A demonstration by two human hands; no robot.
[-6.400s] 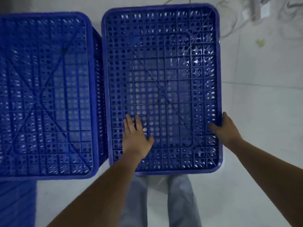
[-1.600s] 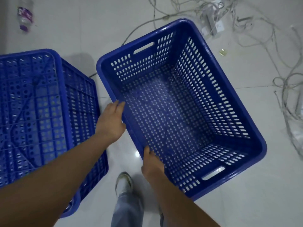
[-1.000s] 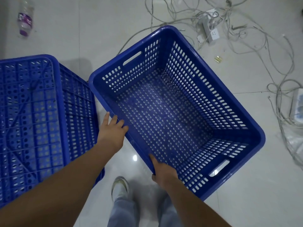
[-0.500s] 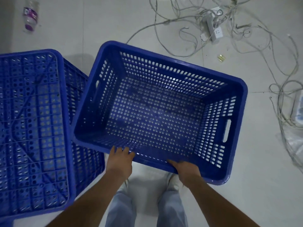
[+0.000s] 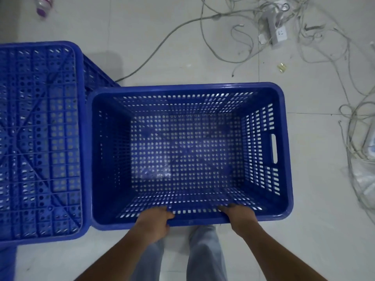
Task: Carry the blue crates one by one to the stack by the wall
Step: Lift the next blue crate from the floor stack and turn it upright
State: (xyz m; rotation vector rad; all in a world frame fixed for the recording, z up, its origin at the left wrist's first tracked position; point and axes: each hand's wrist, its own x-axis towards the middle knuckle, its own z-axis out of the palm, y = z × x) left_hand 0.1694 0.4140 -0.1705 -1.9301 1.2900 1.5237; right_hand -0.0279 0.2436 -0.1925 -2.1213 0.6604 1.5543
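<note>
— On the pale tiled floor (image 5: 203,63), what sits in front of the person?

— An open blue crate (image 5: 261,216), mouth up, moulded from hard plastic. Its walls and bottom are pierced with rows of small slots and holes, its corners are rounded, and a handle slot is cut in the right-hand short wall. Its long axis runs left to right across the view, and the near long rim lies just ahead of the person's legs (image 5: 205,254).

— And the hands?

— Both clamp the near long rim. The left hand (image 5: 154,222) curls over the edge left of the middle, fingers wrapped round the rim. The right hand (image 5: 239,216) grips the same rim further right, its fingers hooked inside the wall. The two hands are apart.

— What lies beside it?

— An upturned crate (image 5: 40,138) just to the left, its ribbed, grid-patterned bottom facing up with diagonal braces across it. Whether the two crates touch cannot be told.

— Anything else on the floor?

— Loose grey cables (image 5: 162,41) tangled toward the far right corner round a white power strip (image 5: 279,31), and a plastic bottle (image 5: 42,7) at the far left edge.
</note>
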